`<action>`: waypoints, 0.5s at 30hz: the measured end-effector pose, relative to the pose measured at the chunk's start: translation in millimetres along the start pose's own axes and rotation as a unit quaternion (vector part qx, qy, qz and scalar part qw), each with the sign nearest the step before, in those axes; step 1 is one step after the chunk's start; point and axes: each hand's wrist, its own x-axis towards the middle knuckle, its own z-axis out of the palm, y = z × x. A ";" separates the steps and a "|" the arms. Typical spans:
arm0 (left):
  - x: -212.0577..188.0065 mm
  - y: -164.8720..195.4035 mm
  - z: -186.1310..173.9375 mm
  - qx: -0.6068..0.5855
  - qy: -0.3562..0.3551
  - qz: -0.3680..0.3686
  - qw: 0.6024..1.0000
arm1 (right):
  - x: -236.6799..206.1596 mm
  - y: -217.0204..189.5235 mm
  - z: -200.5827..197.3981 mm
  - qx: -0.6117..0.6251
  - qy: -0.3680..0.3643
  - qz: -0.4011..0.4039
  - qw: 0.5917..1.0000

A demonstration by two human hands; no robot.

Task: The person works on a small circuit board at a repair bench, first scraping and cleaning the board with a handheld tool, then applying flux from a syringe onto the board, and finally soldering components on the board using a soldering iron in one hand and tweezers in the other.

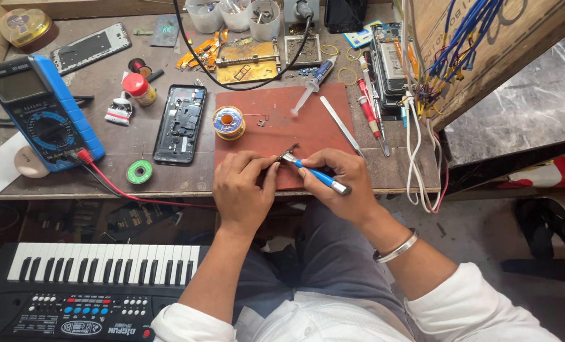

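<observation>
My left hand [242, 185] pinches a small metal part [287, 156] at the near edge of a red-brown work mat [308, 130]. My right hand [336, 177] grips a blue-handled screwdriver [320, 177], its tip against that small part. A silver bangle [396, 248] sits on my right wrist. An opened black phone [180, 123] lies left of the mat, its back cover off. A solder spool [228, 121] rests on the mat's left side.
A blue multimeter [38, 111] with a red lead lies at the left. Tweezers [341, 125], a syringe [312, 83] and a red screwdriver [371, 116] lie right of the mat. Circuit boards and plastic cups sit at the back. A black toy keyboard [86, 288] sits below the bench.
</observation>
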 end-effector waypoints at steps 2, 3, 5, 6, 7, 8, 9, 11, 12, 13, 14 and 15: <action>-0.3 0.2 0.2 0.004 -0.002 -0.002 1.000 | -1.7 -0.5 2.8 -0.006 0.019 -0.019 1.000; -0.5 0.1 0.0 0.006 -0.003 -0.003 1.000 | -1.9 -0.4 4.3 -0.008 0.027 -0.029 0.999; -0.8 -1.0 -0.8 0.007 0.001 0.000 1.000 | -1.1 0.8 3.6 -0.003 0.013 -0.023 1.000; -0.9 -1.0 -0.5 0.005 0.002 0.003 1.000 | -0.4 1.7 1.9 -0.002 0.007 -0.019 1.000; -0.8 -1.1 -0.3 0.005 0.001 0.004 1.000 | 0.6 2.6 0.1 0.011 -0.008 0.012 1.000; -0.5 -1.2 0.1 0.005 0.001 0.005 1.000 | 1.6 3.6 -1.9 0.023 -0.023 0.044 0.999; -0.6 -1.3 -0.1 0.005 0.000 0.005 1.000 | 1.7 3.8 -2.7 0.036 -0.037 0.075 0.996; -0.5 -1.0 0.2 0.006 -0.002 0.004 1.000 | 0.4 3.3 -0.5 0.028 -0.011 0.050 0.998; -0.2 -0.7 0.7 0.007 -0.002 0.004 1.000 | -0.2 3.0 0.9 0.025 0.001 0.036 0.999; -0.4 -0.8 0.4 0.005 -0.001 0.003 1.000 | -1.1 2.2 2.9 0.011 0.011 0.012 1.000; -0.7 -0.6 0.2 0.004 0.000 0.001 1.000 | -1.8 1.8 4.0 -0.001 0.019 -0.012 1.000; -1.0 -0.8 -0.3 0.003 0.000 0.000 1.000 | -1.9 1.5 4.8 -0.014 0.028 -0.035 0.999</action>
